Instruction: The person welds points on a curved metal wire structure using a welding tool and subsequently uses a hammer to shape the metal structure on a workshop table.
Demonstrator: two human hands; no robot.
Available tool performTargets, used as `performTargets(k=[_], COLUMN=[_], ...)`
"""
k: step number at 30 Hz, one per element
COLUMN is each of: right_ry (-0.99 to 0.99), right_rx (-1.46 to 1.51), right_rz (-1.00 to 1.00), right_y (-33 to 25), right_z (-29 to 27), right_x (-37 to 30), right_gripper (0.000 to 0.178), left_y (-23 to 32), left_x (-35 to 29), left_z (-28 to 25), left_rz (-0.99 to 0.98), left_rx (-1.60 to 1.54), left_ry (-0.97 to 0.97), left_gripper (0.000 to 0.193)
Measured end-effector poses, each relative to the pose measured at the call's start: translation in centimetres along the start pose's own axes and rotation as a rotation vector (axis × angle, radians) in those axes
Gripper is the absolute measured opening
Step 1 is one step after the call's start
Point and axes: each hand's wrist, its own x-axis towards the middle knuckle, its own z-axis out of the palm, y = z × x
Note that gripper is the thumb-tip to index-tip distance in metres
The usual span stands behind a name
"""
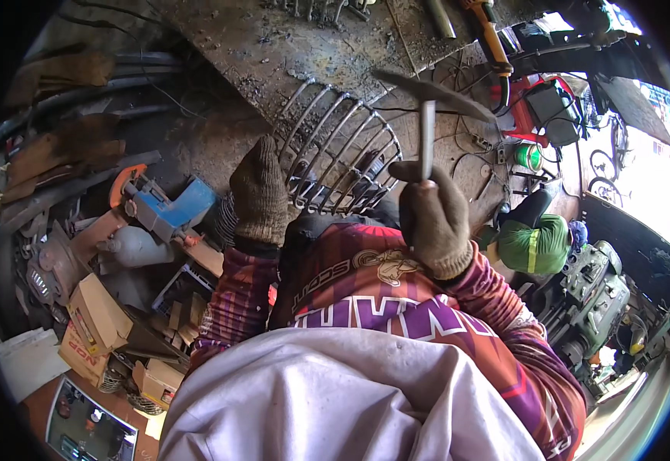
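Note:
A curved grille of bent metal rods (340, 146) stands tilted between the worktable's near edge and my lap. My left hand (260, 192), in a dirty knit glove, is closed at the grille's left edge, its fingertips hidden from view. Raised on the other side is my gloved right hand (436, 219), wrapped round the metal handle of a chipping hammer (427, 138). The hammer's long, narrow head lies above the grille's right end, apart from the rods.
Dark debris covers the metal worktable (250, 46); an orange angle grinder (489, 34) lies at its right. To the left are a blue-and-orange machine (170, 207) and cardboard boxes (101, 323). A person in green (535, 244) crouches at right, near cables and a red plastic chair (523, 115).

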Motion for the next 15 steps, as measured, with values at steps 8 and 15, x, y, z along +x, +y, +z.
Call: performTargets(k=[8,15], right_ry=[-0.015,-0.001], right_rx=[0.080,0.126], right_rz=[0.003,-0.006], right_y=[0.6,0.5], right_z=[0.6,-0.1], right_x=[0.2,0.0], right_gripper=[0.033,0.030], left_y=[2.1,1.0], left_x=[-0.4,-0.3], left_z=[-0.6,-0.1], left_rz=[-0.231,-0.125], left_rx=[0.089,0.032], left_ry=[-0.080,-0.066], left_gripper=[0.043,0.045])
